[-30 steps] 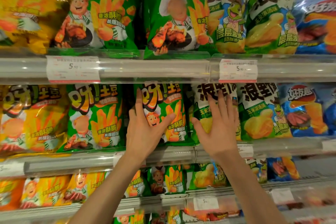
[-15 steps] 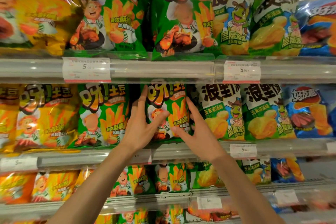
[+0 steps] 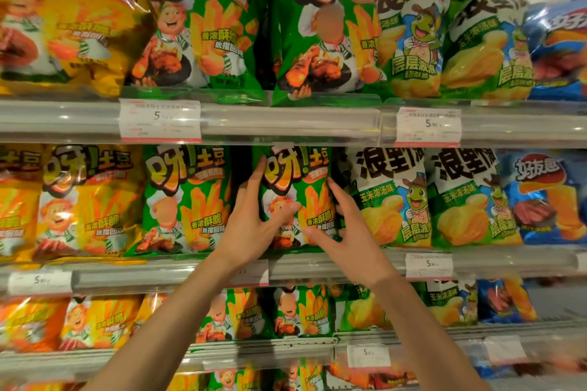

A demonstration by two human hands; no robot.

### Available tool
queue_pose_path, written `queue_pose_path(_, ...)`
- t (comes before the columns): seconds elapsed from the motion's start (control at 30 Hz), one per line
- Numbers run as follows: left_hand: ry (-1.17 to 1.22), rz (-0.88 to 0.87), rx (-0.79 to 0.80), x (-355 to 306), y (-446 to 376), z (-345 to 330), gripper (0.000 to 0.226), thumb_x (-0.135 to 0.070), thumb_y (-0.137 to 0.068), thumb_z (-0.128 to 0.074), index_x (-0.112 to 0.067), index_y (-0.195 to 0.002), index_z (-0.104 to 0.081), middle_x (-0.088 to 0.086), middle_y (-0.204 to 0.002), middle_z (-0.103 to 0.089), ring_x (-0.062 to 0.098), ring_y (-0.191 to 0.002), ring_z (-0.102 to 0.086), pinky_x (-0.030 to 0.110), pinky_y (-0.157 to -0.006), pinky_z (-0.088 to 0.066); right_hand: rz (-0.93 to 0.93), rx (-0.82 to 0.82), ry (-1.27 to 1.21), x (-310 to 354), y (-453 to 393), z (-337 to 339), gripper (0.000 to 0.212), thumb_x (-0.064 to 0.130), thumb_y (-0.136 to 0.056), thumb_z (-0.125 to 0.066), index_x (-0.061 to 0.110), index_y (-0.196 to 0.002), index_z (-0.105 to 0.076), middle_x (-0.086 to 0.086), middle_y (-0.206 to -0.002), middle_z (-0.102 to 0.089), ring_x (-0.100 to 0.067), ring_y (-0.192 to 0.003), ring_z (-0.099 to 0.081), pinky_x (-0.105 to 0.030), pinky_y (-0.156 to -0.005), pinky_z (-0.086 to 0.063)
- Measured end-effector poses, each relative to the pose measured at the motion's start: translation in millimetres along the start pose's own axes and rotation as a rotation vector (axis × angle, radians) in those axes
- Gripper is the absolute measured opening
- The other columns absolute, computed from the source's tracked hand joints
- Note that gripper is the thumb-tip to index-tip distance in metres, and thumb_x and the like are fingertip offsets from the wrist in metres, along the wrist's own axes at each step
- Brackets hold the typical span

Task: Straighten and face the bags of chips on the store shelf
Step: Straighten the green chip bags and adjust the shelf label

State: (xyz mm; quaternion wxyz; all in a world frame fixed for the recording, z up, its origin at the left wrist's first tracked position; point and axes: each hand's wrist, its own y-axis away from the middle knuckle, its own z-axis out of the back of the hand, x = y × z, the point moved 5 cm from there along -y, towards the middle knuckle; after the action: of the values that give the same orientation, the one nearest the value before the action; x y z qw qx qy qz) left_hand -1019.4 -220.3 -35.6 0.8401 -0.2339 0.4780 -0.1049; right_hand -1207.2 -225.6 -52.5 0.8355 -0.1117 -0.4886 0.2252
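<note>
A store shelf [image 3: 286,119] of clear-fronted tiers fills your view, each tier packed edge to edge with snack bags: yellow ones at the left, green ones in the middle, green-and-white corn-flavour bags [image 3: 390,197] to the right, blue bags [image 3: 546,197] at the far right. White price tags [image 3: 160,120] sit in the clear rails.

On the middle tier, straight ahead of you, stands the green chip bag [image 3: 298,187] you are handling. It is upright and faces you, its glossy front showing a fat yellow-and-orange logo at the top, a cartoon chef lower left and orange fries on the right, with white lettering below. Its left edge sits apart from the neighbouring green bag [image 3: 185,200], a dark gap between them; its right edge lies against the corn-flavour bag beside it.

Your left hand [image 3: 251,219] clasps the bag's left side, fingers reaching up along the edge and thumb laid across the chef's face. Your right hand [image 3: 346,225] takes the right side, fingers curled behind the edge, thumb pressed on the lower front. Both forearms rise from below, bare to the frame's edge.
</note>
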Motion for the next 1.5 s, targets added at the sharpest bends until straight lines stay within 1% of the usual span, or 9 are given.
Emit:
queue_pose_path(0.17, 0.002, -0.012, 0.001, -4.8, 10.1, -2.5, 0.093, -0.059, -0.086, -0.062, -0.045, -0.157, -0.003, -0.024, -0.14, -0.028, -0.035, -0.109, -0.028, 0.019, -0.097, -0.03, 0.015, 0.01, 0.001, 0.8, 7.3, -2.6, 0.085, 0.045, -0.09, -0.068, 0.05, -0.153, -0.01, 0.026, -0.155, -0.024, 0.01, -0.14, -0.025, -0.034, -0.119, -0.032)
queue_pose_path(0.4, -0.098, -0.057, -0.166, -15.7, -13.0, -0.7, 0.06, -0.053, -0.101, -0.039, -0.049, -0.153, -0.012, 0.004, -0.162, -0.019, 0.008, -0.131, -0.039, 0.008, -0.097, -0.027, 0.117, -0.169, 0.14, 30.6, -21.7, 0.1, 0.068, 0.06, -0.098, -0.038, 0.049, -0.154, -0.001, 0.018, -0.165, 0.0, -0.006, -0.153, -0.005, -0.032, -0.119, -0.021)
queue_pose_path(0.57, -0.091, -0.019, -0.187, -12.2, -22.1, -15.3, 0.056, -0.058, -0.101, -0.032, -0.054, -0.151, -0.008, 0.006, -0.14, -0.042, 0.044, -0.137, -0.042, 0.06, -0.108, -0.039, 0.119, -0.238, 0.213, 17.3, -37.2, -13.7, 0.069, 0.061, -0.099, -0.026, 0.039, -0.158, 0.002, 0.012, -0.167, 0.006, -0.01, -0.154, 0.0, -0.043, -0.124, -0.02)
queue_pose_path(0.7, -0.121, -0.019, -0.174, -16.2, -20.1, -16.3, 0.063, -0.066, -0.096, -0.023, -0.049, -0.154, -0.004, 0.01, -0.163, -0.019, 0.024, -0.15, -0.021, 0.048, -0.12, -0.024, 0.118, -0.242, 0.202, 12.2, -38.0, -11.5, 0.068, 0.059, -0.101, -0.028, 0.039, -0.158, 0.002, 0.015, -0.166, 0.007, -0.008, -0.153, -0.002, -0.04, -0.123, -0.022)
queue_pose_path(0.77, -0.111, -0.048, -0.134, -18.9, -16.3, -12.8, 0.063, -0.061, -0.1, -0.028, -0.044, -0.156, -0.005, 0.013, -0.15, -0.044, 0.008, -0.135, -0.041, 0.041, -0.116, -0.032, 0.117, -0.217, 0.171, 15.6, -35.2, -10.6, 0.069, 0.06, -0.1, -0.032, 0.041, -0.158, 0.0, 0.017, -0.166, 0.007, -0.006, -0.153, 0.0, -0.037, -0.123, -0.019)
queue_pose_path(0.83, -0.109, -0.059, -0.113, -24.5, -11.6, -6.1, 0.066, -0.049, -0.104, -0.04, -0.034, -0.159, -0.009, 0.018, -0.132, -0.059, -0.007, -0.11, -0.049, 0.023, -0.105, -0.036, 0.074, -0.181, 0.122, 18.0, -33.3, -4.8, 0.071, 0.06, -0.097, -0.041, 0.043, -0.157, -0.005, 0.015, -0.166, 0.003, -0.005, -0.152, -0.002, -0.033, -0.123, -0.016)
queue_pose_path(1.0, -0.001, 0.018, -0.123, -16.6, 13.0, 12.1, 0.07, -0.049, -0.097, -0.056, -0.042, -0.156, -0.018, -0.018, -0.158, -0.027, 0.001, -0.143, -0.03, 0.027, -0.113, -0.032, -0.02, -0.189, -0.021, 14.4, -11.8, 16.1, 0.057, 0.055, -0.095, -0.055, 0.041, -0.147, -0.037, 0.019, -0.148, -0.037, -0.002, -0.137, -0.039, -0.034, -0.114, -0.038)
queue_pose_path(1.27, 0.163, 0.194, -0.171, -9.3, 75.4, 28.6, 0.031, -0.034, -0.098, -0.06, -0.035, -0.129, -0.057, -0.014, -0.113, -0.068, 0.006, -0.106, -0.066, 0.03, -0.092, -0.053, -0.144, -0.232, -0.261, -10.3, 45.8, 15.5, 0.019, 0.025, -0.094, -0.062, 0.035, -0.11, -0.06, 0.007, -0.097, -0.065, -0.004, -0.084, -0.063, -0.02, -0.075, -0.054)
queue_pose_path(1.5, 0.236, 0.23, -0.195, 7.1, 99.2, 49.4, 0.023, -0.031, -0.097, -0.06, -0.031, -0.12, -0.063, -0.009, -0.105, -0.072, 0.005, -0.098, -0.068, 0.022, -0.081, -0.053, -0.226, -0.213, -0.127, -11.3, 70.5, 1.2, 0.015, 0.025, -0.097, -0.061, 0.036, -0.106, -0.063, 0.016, -0.081, -0.072, -0.002, -0.076, -0.067, -0.014, -0.066, -0.052)
